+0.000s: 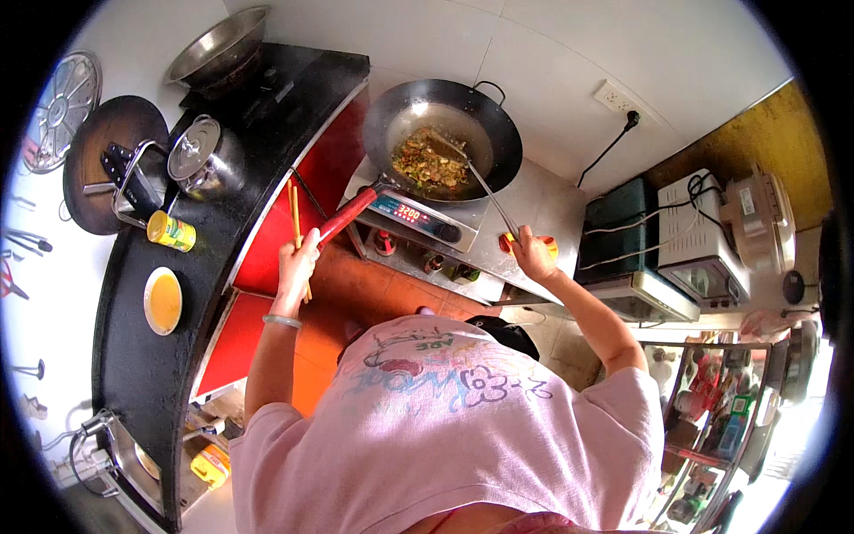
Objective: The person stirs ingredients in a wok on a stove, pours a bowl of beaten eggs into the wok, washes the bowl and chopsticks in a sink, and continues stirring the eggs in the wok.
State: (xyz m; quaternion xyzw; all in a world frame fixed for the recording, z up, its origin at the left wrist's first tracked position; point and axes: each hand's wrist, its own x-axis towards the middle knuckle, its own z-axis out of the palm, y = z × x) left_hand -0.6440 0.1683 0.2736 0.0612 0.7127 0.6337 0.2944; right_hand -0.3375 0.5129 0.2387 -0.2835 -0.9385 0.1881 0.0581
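Observation:
My left hand (300, 261) grips the red handle (348, 213) of a dark wok (380, 133). A pair of long wooden chopsticks (295, 208) is held in the same hand, pointing upward. My right hand (534, 255) is closed around the far end of a long metal spatula (492, 193). The blade end reaches into the wok among chopped, browned food (427, 163) with green bits. Beneath the wok is an electric cooker (427, 217) with a lit digital display. A yellow and red object (551, 245) sits beside my right hand, partly hidden by it.
On the black counter (127, 374) at left are a plate of yellow liquid (164, 300), a yellow can (171, 231), a lidded steel pot (200, 157) and a knife rack (130, 177). A toaster oven (700, 233) stands right. Bottles (432, 263) occupy the shelf below the cooker.

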